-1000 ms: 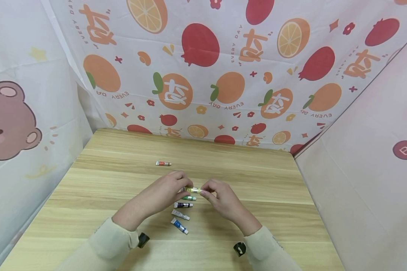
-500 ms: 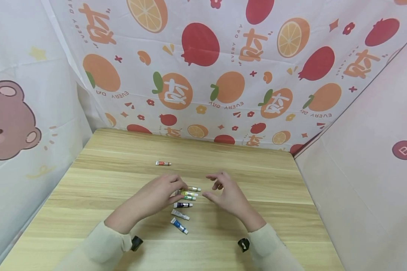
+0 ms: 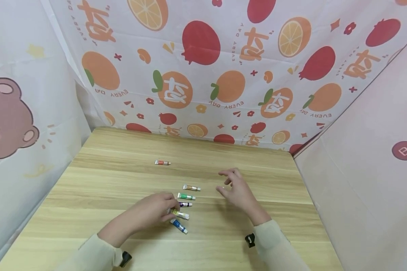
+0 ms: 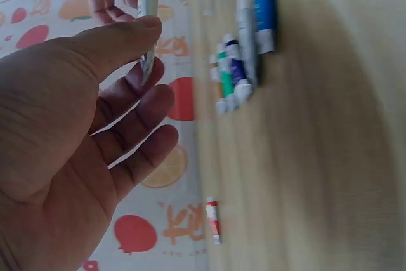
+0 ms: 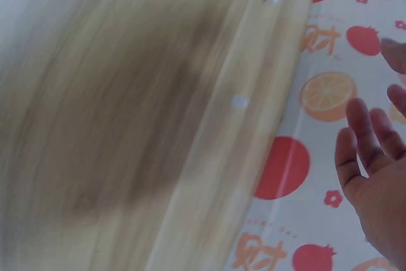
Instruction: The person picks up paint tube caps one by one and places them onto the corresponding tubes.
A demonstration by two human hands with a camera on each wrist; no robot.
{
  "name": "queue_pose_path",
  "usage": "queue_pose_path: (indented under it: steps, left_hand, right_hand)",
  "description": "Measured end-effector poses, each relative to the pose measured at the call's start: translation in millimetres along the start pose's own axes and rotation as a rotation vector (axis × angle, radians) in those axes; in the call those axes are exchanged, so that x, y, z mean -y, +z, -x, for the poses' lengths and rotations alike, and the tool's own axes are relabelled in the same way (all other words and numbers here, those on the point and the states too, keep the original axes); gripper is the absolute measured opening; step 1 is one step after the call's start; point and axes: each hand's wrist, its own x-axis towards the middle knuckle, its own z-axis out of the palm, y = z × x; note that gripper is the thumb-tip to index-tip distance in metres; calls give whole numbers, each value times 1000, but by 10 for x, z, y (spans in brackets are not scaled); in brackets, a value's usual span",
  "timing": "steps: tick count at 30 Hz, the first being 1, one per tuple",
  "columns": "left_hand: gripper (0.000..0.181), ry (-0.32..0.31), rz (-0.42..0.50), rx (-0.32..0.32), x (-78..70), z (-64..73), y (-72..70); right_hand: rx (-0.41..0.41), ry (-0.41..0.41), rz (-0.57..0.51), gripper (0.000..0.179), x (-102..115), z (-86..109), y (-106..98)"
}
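My left hand pinches a yellow paint tube between thumb and index finger, its other fingers loosely bent. From the head, the tube overlaps the whitish paint tube, close above the nearer tubes. My right hand is off to the right with fingers parted and nothing held. A small white piece lies on the table near it. Left of it lie a gold-brown tube, a green tube and a purple tube, stacked in a column; a blue tube is nearest.
A red-orange tube lies alone farther back on the wooden table. A fruit-print cloth hangs behind the table's far edge. Pale cloth walls stand on both sides.
Both hands held the yellow tube at first; the right hand let go and drew off rightward. My left hand carried the tube nearer, past the green and purple tubes, uncovering the gold-brown one.
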Motion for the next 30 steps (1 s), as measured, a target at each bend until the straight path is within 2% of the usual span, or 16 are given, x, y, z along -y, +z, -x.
queue_pose_path:
  steps: [4, 9, 15, 24, 30]
  left_hand:
    - [15, 2, 25, 30, 6, 86, 119]
    - [11, 21, 63, 47, 18, 157, 277]
    - [12, 42, 35, 55, 51, 192, 438]
    - [9, 18, 42, 29, 65, 226, 532]
    - [13, -4, 68, 41, 94, 249, 516]
  right_hand:
    - [46, 16, 40, 55, -116, -39, 28]
    - [100, 86, 35, 55, -244, -72, 85]
    - [138, 151, 68, 49, -411, -114, 186]
    - [151, 186, 110, 42, -556, -161, 305]
    - [121, 146, 157, 28, -567, -179, 343]
